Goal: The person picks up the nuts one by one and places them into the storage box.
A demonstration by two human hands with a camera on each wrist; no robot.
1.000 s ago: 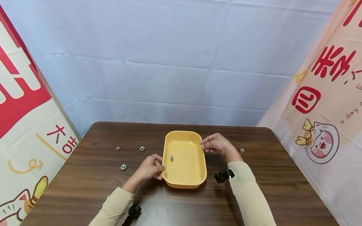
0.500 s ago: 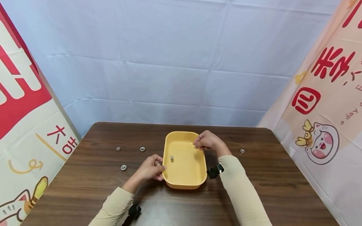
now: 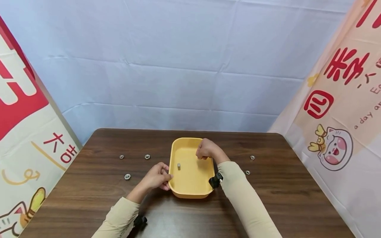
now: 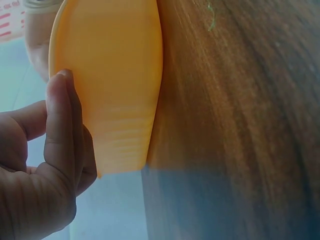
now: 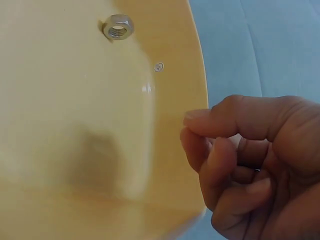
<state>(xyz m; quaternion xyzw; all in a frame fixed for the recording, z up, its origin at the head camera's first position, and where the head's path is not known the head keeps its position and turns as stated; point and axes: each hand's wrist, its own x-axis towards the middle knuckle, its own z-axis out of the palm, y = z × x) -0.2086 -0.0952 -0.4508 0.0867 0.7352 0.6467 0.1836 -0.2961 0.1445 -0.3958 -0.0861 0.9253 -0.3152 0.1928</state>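
Observation:
A yellow plastic tray point(image 3: 190, 195) stands on the table. My left hand point(image 3: 157, 177) grips its left rim, thumb over the edge and fingers along the outer wall point(image 4: 115, 90). One metal hex nut point(image 3: 179, 166) is in the tray near the left wall, seen with its threaded hole in the right wrist view. My right hand point(image 3: 206, 149) is over the tray's far right part, fingers curled. In the right wrist view its thumb and index fingertips point(image 5: 197, 117) come together; I cannot tell whether something small is between them.
Several nuts lie on the dark wooden table point(image 3: 190, 221). Left of the tray are a small nut point(image 3: 121, 157), a mid-sized nut point(image 3: 147, 157) and a larger nut point(image 3: 127, 177). Right of it lie two more nuts, a farther nut point(image 3: 252, 157) and a nearer nut point(image 3: 248, 172).
My right hand has moved left from the tray's right rim to over its inside. A nut right of my right sleeve has come into view. The left hand keeps its hold on the tray.

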